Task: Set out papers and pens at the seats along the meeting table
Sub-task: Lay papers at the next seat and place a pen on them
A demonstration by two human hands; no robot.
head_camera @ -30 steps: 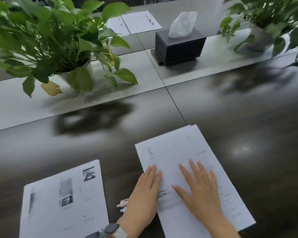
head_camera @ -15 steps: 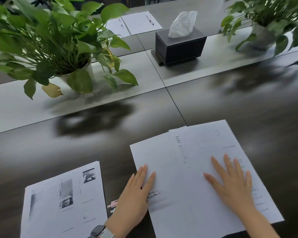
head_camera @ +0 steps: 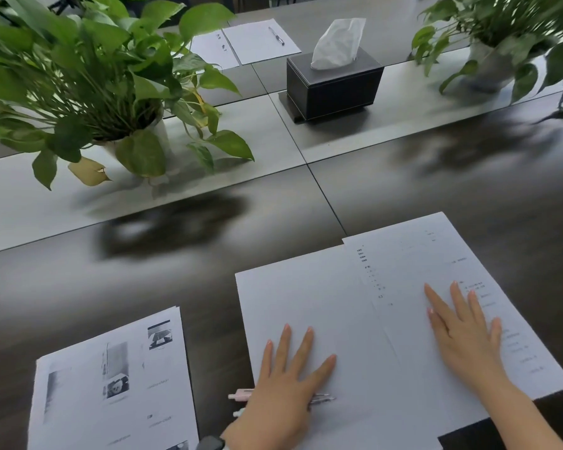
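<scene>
We saw a big dark meeting table (head_camera: 468,196) with a pale strip running across its middle. At eleven o'clock on that strip stood a big leafy plant (head_camera: 88,79) in a white pot. At one o'clock stood a second plant (head_camera: 514,37), a bit blurred. Between them, at twelve o'clock, sat a black tissue box (head_camera: 333,82) with a white tissue poking up.

Close to us, at five o'clock, lay two white sheets. The plain sheet (head_camera: 309,306) was on the left, and the printed sheet (head_camera: 413,254) lay partly over its right side. At seven o'clock lay another stack of papers (head_camera: 111,384) with small pictures on it, apart from the two sheets.

Far off, at twelve o'clock across the table, more far papers (head_camera: 257,40) lay with a dark pen (head_camera: 276,35) on top.

Our left hand (head_camera: 283,391) lay flat with fingers spread on the plain sheet. Our right hand (head_camera: 465,339) lay flat on the printed sheet. The two hands were apart and gripped nothing. Under the left hand lay pink pens (head_camera: 241,393), their ends sticking out on both sides. A watch (head_camera: 210,443) showed at the left wrist.
</scene>
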